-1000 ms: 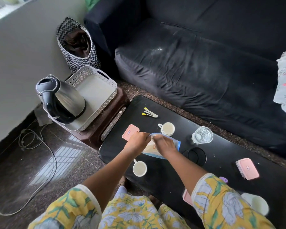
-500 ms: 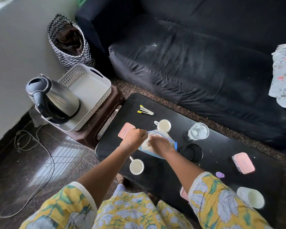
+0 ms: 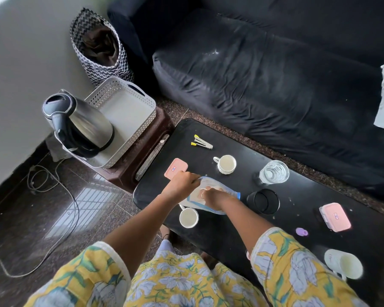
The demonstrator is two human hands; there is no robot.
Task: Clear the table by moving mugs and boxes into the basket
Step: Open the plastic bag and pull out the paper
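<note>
On the black table (image 3: 297,202) lies a clear plastic pouch (image 3: 222,196) with blue edges. My left hand (image 3: 181,183) grips its left edge. My right hand (image 3: 211,194) holds the pouch from the right, and its fingers show through the plastic. One white mug (image 3: 226,163) stands beyond the pouch, another white mug (image 3: 188,217) near the front edge, a third white mug (image 3: 344,263) at the far right. A pink box (image 3: 335,216) sits on the right and a flat pink box (image 3: 175,169) by my left hand. The white basket (image 3: 142,103) stands on a brown stool to the left.
A steel kettle (image 3: 84,125) occupies the basket's near half. A water glass (image 3: 274,175), a black cup (image 3: 263,201), yellow-tipped clips (image 3: 201,144) and a small purple item (image 3: 302,232) lie on the table. A black sofa (image 3: 275,74) runs behind it; a cable (image 3: 60,196) trails on the floor.
Both hands stay on the pouch. My right hand's fingers have pushed a little further into it. Nothing else on the table has moved.
</note>
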